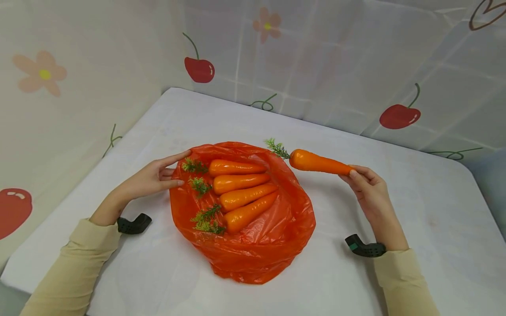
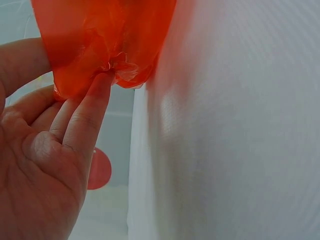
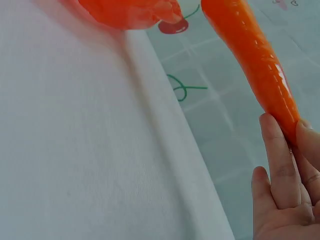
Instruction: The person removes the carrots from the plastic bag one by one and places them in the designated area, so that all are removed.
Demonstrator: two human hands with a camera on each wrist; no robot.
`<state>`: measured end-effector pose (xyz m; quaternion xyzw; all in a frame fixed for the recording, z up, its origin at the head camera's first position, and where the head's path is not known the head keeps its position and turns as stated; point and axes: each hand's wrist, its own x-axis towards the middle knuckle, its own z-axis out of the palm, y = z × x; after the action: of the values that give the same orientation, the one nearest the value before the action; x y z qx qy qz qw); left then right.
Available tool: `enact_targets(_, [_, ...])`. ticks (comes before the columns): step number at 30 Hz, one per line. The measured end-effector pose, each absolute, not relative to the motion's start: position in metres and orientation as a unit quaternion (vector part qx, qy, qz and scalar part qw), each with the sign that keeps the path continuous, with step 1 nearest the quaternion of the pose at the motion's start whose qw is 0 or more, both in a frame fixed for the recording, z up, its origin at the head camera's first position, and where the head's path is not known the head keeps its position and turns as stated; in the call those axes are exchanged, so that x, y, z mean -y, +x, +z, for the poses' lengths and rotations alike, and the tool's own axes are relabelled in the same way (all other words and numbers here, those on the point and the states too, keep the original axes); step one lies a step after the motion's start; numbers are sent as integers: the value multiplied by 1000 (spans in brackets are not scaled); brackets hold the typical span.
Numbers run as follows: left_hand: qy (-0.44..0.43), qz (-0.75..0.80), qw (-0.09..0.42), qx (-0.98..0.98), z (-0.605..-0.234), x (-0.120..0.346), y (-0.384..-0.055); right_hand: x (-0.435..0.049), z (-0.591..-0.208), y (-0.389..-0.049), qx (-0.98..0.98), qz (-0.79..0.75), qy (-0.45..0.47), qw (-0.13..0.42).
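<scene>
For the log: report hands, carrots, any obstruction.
Left hand holds red bag at rim. Right hand pinches fifth carrot by tip. Four carrots inside bag. No obstruction visible.

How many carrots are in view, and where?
5. Four lie side by side in the red bag: farthest carrot, second carrot, third carrot, nearest carrot. The fifth carrot is held by its tip in the right hand. Others may be hidden beneath.

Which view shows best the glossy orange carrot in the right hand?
The head view: the glossy orange carrot, green leafy top included, appears nearly whole. The right wrist view shows its body, top cropped; the left wrist view lacks it.
</scene>
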<state>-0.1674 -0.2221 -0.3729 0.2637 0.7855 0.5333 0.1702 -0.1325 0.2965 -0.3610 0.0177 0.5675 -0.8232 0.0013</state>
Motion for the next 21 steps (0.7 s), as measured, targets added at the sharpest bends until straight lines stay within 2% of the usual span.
enact_targets(10, [260, 534, 171, -786, -373, 222, -167, -318, -371, -136, -528, -846, 71, -21])
enact_targets(21, [259, 532, 173, -788, -373, 222, -167, -330, -380, -137, -513, -856, 57, -24])
